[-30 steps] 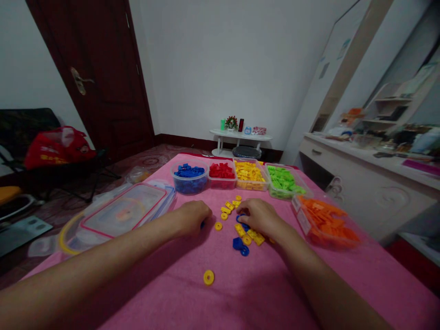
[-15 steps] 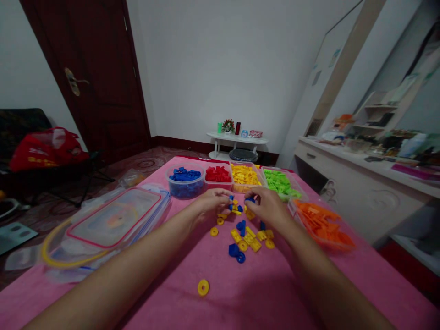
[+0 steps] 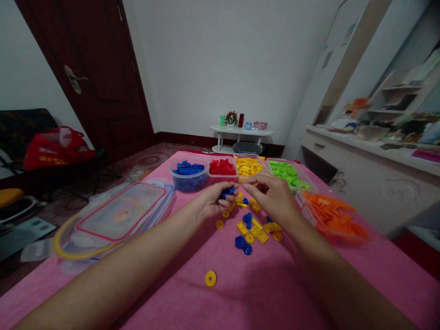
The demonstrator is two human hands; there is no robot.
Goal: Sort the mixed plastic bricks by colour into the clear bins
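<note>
Above a pink table [image 3: 261,293], my left hand [image 3: 215,200] curls round several small blue pieces [image 3: 227,192]. My right hand [image 3: 275,197] hovers close beside it, fingertips pinched together towards the left hand; what they hold, if anything, I cannot make out. Below both hands lies a scatter of yellow and blue pieces [image 3: 252,229]. One yellow ring [image 3: 210,278] lies apart, nearer me.
Tubs stand in a row at the table's far side: blue [image 3: 188,175], red [image 3: 222,168], yellow [image 3: 248,167], green [image 3: 288,175], and orange [image 3: 332,215] at the right. Stacked clear lids [image 3: 117,217] lie at left. A white dresser [image 3: 371,178] stands to the right.
Both hands have lifted off the table and come together above the pile. My left hand took up blue pieces from the cloth.
</note>
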